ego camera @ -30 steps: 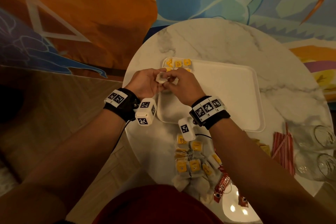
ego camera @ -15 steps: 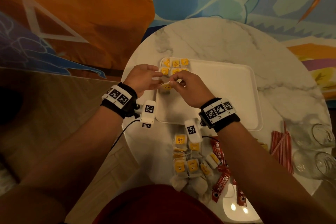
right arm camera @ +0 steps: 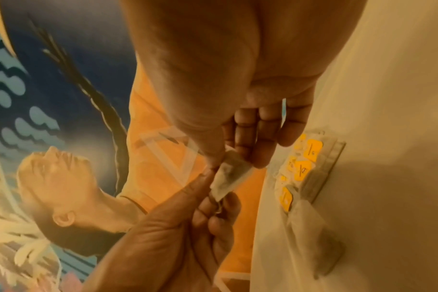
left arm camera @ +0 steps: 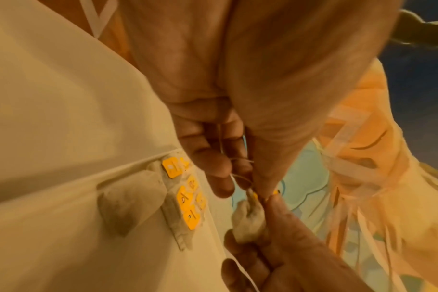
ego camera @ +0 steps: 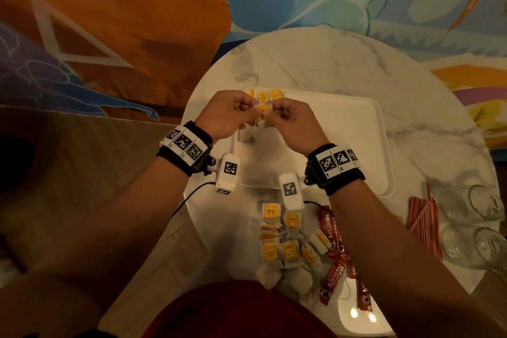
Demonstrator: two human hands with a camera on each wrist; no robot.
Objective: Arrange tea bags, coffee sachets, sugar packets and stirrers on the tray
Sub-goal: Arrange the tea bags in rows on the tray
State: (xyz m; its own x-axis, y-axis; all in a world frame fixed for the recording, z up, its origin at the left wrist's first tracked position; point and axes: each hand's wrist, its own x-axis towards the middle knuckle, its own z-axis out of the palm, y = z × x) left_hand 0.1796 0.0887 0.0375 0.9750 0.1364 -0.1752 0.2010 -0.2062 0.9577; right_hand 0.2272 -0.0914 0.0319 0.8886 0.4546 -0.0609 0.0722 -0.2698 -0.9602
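Note:
Both hands meet over the far-left corner of the white tray (ego camera: 343, 145). Between them hangs a tea bag (ego camera: 264, 110) with a yellow tag. My left hand (ego camera: 251, 110) pinches its tag and string, seen close up as the tea bag (left arm camera: 248, 219) dangles under the fingertips. My right hand (ego camera: 275, 112) pinches the tea bag (right arm camera: 228, 175) pouch. Several tea bags (ego camera: 263, 94) with yellow tags lie in rows in that tray corner, and one loose tea bag (left arm camera: 128, 201) lies beside them.
On the round marble table (ego camera: 315, 63), near me, lie a pile of tea bags (ego camera: 285, 244) and red coffee sachets (ego camera: 333, 263). Red stirrers (ego camera: 424, 217) lie right of the tray, next to clear glasses (ego camera: 482, 200). The table's left edge runs just beside the tray.
Both hands have stayed together on the tea bag and risen a little over the tray's far-left corner. My wrists have spread slightly apart.

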